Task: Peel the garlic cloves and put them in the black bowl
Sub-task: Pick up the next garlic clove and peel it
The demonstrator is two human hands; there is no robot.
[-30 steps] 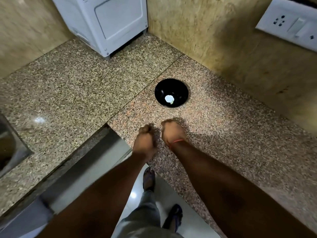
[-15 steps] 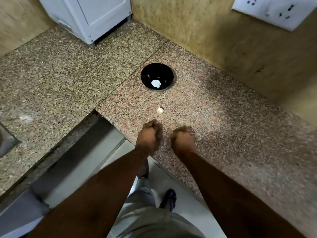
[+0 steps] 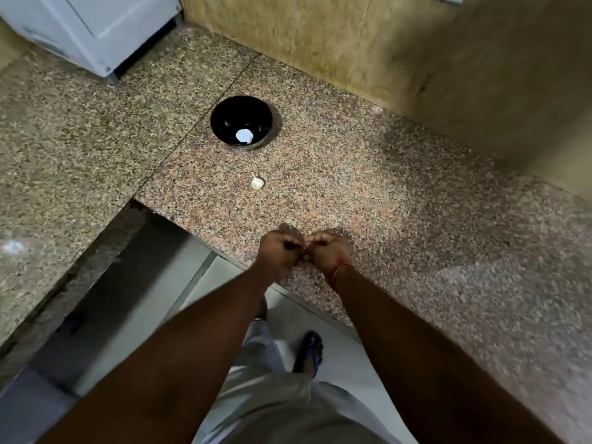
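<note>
The black bowl [image 3: 226, 118] stands on the granite counter with one pale piece of garlic [image 3: 244, 135] at its bottom. An unpeeled piece of garlic [image 3: 257, 183] with a short stem lies on the counter just in front of the bowl. Well short of it, near the counter's front edge, my left hand [image 3: 278, 253] and my right hand [image 3: 327, 251] are held together. Their fingers are curled and the fingertips meet, pinching a small garlic clove that is almost wholly hidden between them. A red thread circles my right wrist.
A white appliance [image 3: 96, 30] stands at the back left corner. Tiled walls [image 3: 368, 43] close off the back and right. The granite counter [image 3: 416, 203] forms an L with a cut-out edge at the left front; the floor and my feet show below.
My hands have drawn back from near the bowl toward the counter's front edge and closed together. One piece of garlic, hidden by my hands a second ago, now lies uncovered before the bowl.
</note>
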